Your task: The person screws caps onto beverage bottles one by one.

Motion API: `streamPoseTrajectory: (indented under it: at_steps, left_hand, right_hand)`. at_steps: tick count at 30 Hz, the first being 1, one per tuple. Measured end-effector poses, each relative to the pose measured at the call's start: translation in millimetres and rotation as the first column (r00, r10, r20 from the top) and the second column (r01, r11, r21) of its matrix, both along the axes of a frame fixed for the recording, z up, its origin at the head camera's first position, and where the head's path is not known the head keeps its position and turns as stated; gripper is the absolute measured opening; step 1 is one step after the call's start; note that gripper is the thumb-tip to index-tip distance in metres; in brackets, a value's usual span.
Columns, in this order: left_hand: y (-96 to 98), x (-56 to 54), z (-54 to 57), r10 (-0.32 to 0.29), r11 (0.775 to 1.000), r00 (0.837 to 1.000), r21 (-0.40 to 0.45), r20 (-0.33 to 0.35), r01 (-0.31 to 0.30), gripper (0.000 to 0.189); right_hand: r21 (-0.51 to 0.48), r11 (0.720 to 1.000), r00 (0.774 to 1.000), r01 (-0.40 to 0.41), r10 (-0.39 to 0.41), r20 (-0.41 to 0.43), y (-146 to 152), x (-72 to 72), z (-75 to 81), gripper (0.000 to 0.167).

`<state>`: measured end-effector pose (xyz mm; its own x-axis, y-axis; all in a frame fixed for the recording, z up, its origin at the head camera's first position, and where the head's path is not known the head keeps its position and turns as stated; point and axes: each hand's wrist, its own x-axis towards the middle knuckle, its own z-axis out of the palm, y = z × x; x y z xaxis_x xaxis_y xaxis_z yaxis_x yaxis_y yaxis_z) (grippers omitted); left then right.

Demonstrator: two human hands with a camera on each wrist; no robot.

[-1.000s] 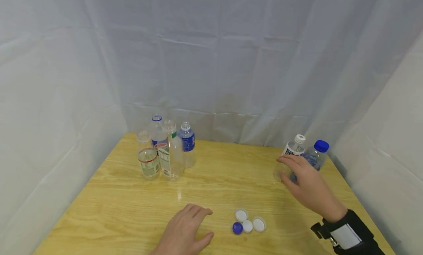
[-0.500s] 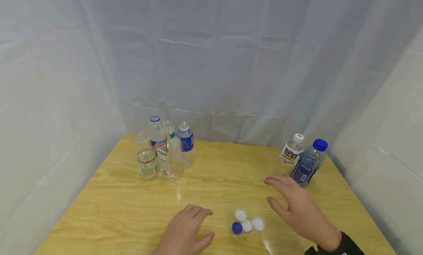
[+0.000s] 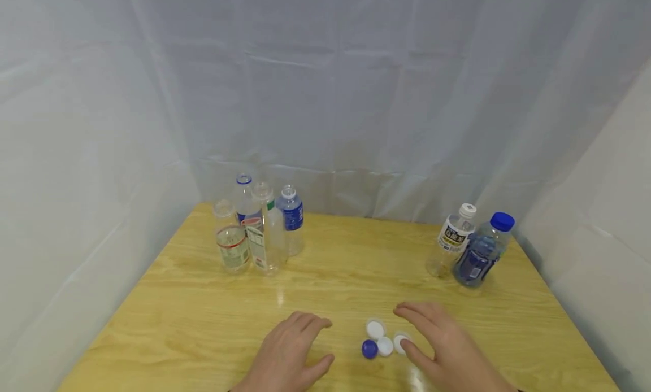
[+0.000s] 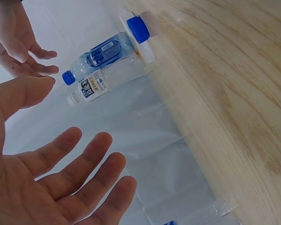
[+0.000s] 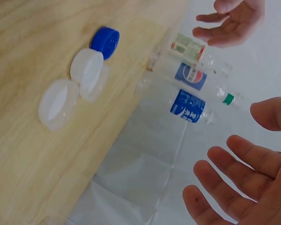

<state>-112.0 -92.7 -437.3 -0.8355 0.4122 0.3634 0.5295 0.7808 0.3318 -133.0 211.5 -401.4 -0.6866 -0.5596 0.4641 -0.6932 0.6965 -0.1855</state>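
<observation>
My left hand (image 3: 287, 352) hovers at the near middle of the table, fingers loosely spread with nothing between them. To its right lies a small cluster of bottle caps: a blue cap (image 3: 369, 349), a white cap (image 3: 385, 345) and two translucent-rimmed white caps, one behind (image 3: 375, 329) and one on the right (image 3: 401, 343). My right hand (image 3: 443, 347) is over the right side of that cluster, its thumb overlapping the rightmost cap in the head view. In the right wrist view its fingers (image 5: 225, 187) are relaxed and hold nothing.
Several uncapped clear bottles stand grouped at the back left, including a blue-labelled bottle (image 3: 292, 217) and a red-and-green-labelled bottle (image 3: 234, 248). At the right stand a white-capped bottle (image 3: 452, 239) and a blue-capped bottle (image 3: 483, 251). White sheeting (image 3: 325, 98) encloses the wooden table (image 3: 203, 324).
My right hand has drawn back from the two capped bottles at the right and come down toward the caps. The left hand stays in about the same place.
</observation>
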Motion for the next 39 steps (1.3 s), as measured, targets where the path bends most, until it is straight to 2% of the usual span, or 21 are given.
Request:
streamPoseTrajectory:
  at_steps: [5,11,13,18,21,25,30,36,39]
  left_hand:
    - [-0.4,-0.6,0.7,-0.003,1.000,1.000,0.000,0.015,0.003,0.044]
    - [-1.7,-1.3,2.3,0.009,1.000,0.999,0.011,0.040,-0.010,0.043]
    - [-2.3,-1.5,3.0,0.020,1.000,0.999,0.012,0.036,-0.020,0.043]
    - [-5.5,-1.3,7.1,0.062,0.998,0.998,0.019,0.015,-0.062,0.043]
    - [-12.0,-2.1,11.0,0.114,0.993,0.993,0.034,0.023,-0.114,0.042]
    - [-26.3,-7.4,13.5,0.213,0.975,0.977,0.063,0.014,-0.214,0.043]
    - [-50.4,-16.5,12.8,0.330,0.941,0.944,0.079,-0.003,-0.329,0.044]
    - [-79.4,-28.3,18.9,0.402,0.911,0.915,0.113,-0.032,-0.396,0.045]
    - [-92.8,-35.8,21.5,0.441,0.891,0.896,0.147,-0.061,-0.429,0.046]
  right_hand:
    - [0.003,0.999,0.999,-0.041,0.041,0.031,-3,2.6,-8.7,0.050]
    - [0.027,0.999,0.992,-0.033,0.029,0.119,-4,4.5,-14.5,0.043]
    - [0.028,0.999,0.992,-0.030,0.026,0.125,-4,4.7,-15.3,0.042]
    - [0.028,0.999,0.992,-0.031,0.027,0.127,-4,4.2,-16.6,0.044]
    - [0.028,0.999,0.994,-0.039,0.036,0.101,-3,3.4,-18.8,0.046]
    - [0.022,0.998,0.997,-0.064,0.063,0.036,-2,1.8,-23.5,0.047]
    - [0.031,0.996,0.997,-0.079,0.078,0.013,1,1.3,-28.2,0.047]
    - [0.026,0.996,0.996,-0.084,0.084,0.007,2,0.5,-30.0,0.046]
    - [0.022,0.995,0.995,-0.094,0.095,-0.016,3,0.0,-30.8,0.046]
